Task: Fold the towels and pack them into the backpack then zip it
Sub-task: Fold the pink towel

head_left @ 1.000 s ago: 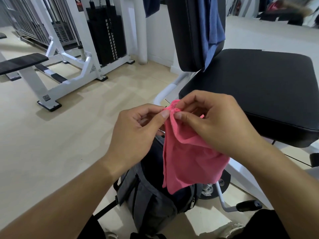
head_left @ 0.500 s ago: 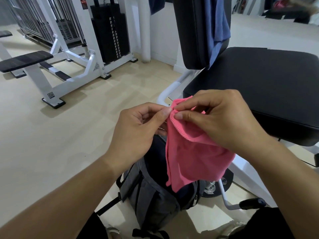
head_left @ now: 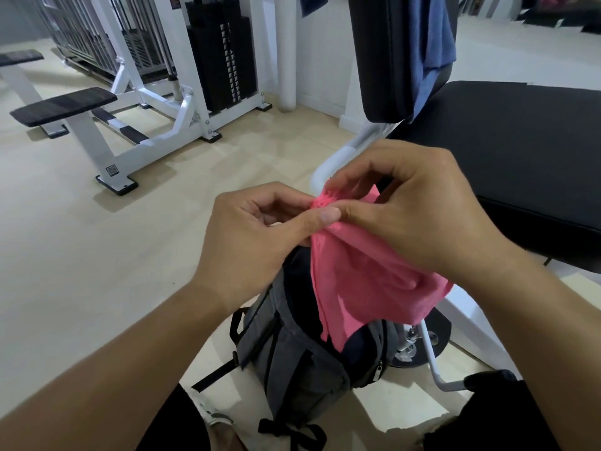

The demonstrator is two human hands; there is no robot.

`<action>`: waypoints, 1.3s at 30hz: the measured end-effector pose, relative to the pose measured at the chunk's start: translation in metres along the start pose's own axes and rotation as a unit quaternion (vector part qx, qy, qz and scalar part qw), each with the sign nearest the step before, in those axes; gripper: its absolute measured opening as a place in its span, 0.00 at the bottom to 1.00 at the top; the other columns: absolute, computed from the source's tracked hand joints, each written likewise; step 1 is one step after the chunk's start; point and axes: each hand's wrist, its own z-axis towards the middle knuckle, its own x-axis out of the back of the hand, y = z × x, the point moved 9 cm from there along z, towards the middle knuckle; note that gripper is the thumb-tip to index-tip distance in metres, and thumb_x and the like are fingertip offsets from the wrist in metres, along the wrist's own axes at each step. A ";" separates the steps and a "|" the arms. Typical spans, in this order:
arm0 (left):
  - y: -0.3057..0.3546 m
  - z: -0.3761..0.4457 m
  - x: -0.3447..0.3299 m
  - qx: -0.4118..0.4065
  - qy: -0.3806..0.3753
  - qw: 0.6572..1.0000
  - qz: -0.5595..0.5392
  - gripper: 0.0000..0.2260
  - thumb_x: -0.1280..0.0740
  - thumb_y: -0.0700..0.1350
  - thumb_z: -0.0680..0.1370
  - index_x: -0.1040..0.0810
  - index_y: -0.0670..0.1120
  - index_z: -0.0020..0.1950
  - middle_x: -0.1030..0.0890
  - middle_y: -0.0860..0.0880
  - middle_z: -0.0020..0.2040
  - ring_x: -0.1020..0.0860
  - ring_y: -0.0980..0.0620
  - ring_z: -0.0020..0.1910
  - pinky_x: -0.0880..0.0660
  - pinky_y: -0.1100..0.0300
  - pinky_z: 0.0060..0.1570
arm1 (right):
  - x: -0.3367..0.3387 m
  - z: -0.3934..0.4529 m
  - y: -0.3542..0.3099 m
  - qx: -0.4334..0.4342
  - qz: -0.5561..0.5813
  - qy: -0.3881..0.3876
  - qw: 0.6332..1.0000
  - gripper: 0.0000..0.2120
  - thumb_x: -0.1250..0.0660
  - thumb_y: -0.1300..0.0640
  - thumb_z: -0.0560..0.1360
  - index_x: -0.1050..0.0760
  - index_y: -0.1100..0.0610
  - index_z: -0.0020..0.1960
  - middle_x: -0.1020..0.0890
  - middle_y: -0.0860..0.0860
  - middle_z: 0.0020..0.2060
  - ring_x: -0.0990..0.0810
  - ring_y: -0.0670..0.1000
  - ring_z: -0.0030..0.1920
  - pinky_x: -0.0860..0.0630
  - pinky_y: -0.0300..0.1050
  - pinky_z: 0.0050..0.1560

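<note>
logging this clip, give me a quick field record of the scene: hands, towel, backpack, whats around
left hand: pinches the pink towel's top edge
right hand: pinches the same edge, beside the left
pink towel: hangs bunched over the backpack, not in it
backpack: grey, upright on the floor, top open
blue towel: draped over the black backrest
seat pad: black, bare

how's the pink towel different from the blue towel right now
The pink towel is pinched at its top edge by the left hand and right hand, hanging over the backpack; the blue towel is draped untouched over the black backrest. Pink is near the camera, blue farther back. Both hang loosely, not yet packed.
</note>
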 end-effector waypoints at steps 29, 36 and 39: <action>0.046 -0.050 0.076 -0.025 -0.151 0.988 -0.014 0.07 0.29 0.54 0.73 0.15 0.53 0.40 0.19 0.57 0.34 0.22 0.61 0.31 0.27 0.72 0.33 | -0.129 -0.035 -0.074 0.069 0.065 -0.234 0.968 0.18 0.27 0.58 0.75 0.22 0.57 0.63 0.21 0.48 0.57 0.25 0.49 0.60 0.29 0.44 0.63; 0.048 -0.038 0.098 0.002 -0.020 0.999 0.030 0.07 0.31 0.52 0.71 0.16 0.53 0.36 0.21 0.58 0.31 0.25 0.63 0.29 0.29 0.73 0.32 | -0.119 -0.027 -0.058 -0.046 0.161 -0.176 0.970 0.16 0.21 0.53 0.71 0.24 0.62 0.45 0.19 0.57 0.39 0.21 0.55 0.39 0.24 0.56 0.40; 0.045 -0.032 0.103 0.002 0.014 0.997 0.076 0.07 0.33 0.49 0.73 0.19 0.47 0.40 0.20 0.57 0.31 0.24 0.62 0.31 0.27 0.71 0.33 | -0.102 -0.016 -0.038 -0.085 0.190 -0.170 0.963 0.22 0.18 0.51 0.66 0.27 0.61 0.42 0.20 0.62 0.38 0.24 0.53 0.35 0.27 0.58 0.33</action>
